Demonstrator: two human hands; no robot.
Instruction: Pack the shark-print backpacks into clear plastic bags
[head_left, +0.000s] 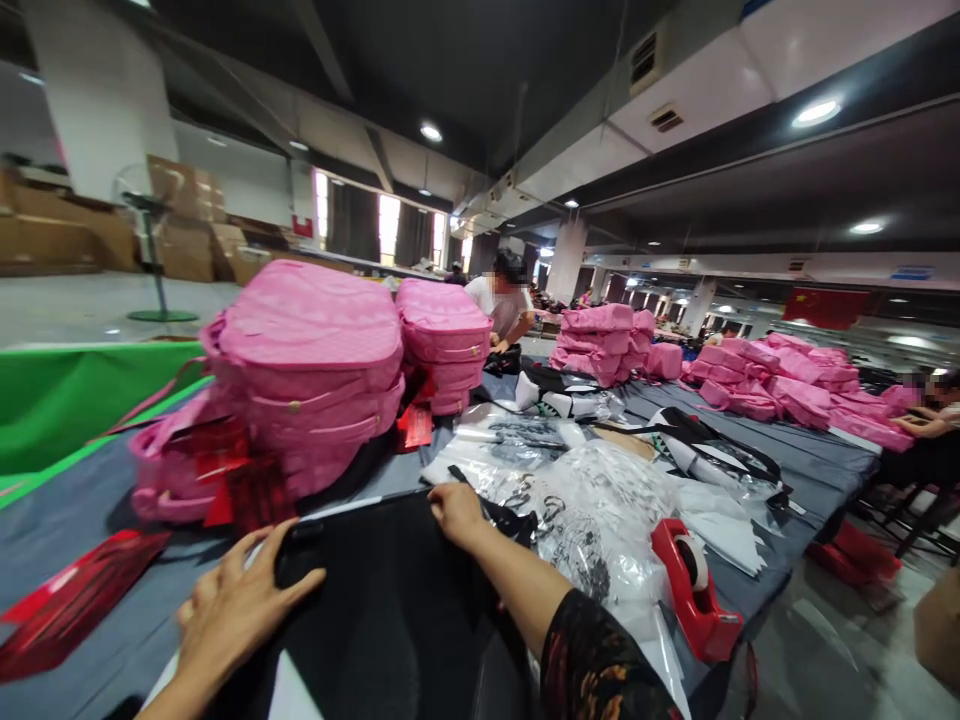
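Note:
A black bag (382, 590), with a pale line along its far edge and a white patch near the bottom, lies in front of me. My left hand (236, 605) rests at its far left corner, thumb stretched over the black surface and fingers spread along the side. At the far right corner, my right hand (457, 512) has its fingers closed on the bag's edge. Clear plastic bags (592, 500) lie to the right of that hand. Just beyond my left hand stand pink backpacks (307, 350) with red tags (255, 485).
A red tape dispenser (697, 595) sits near the table's right edge. Black-and-white bags (697, 445) and pink backpack piles (780, 375) are farther right. Across the table a person (501, 300) leans over black material. Red packets (75, 595) lie at the left; a green sheet (82, 400) hangs beyond.

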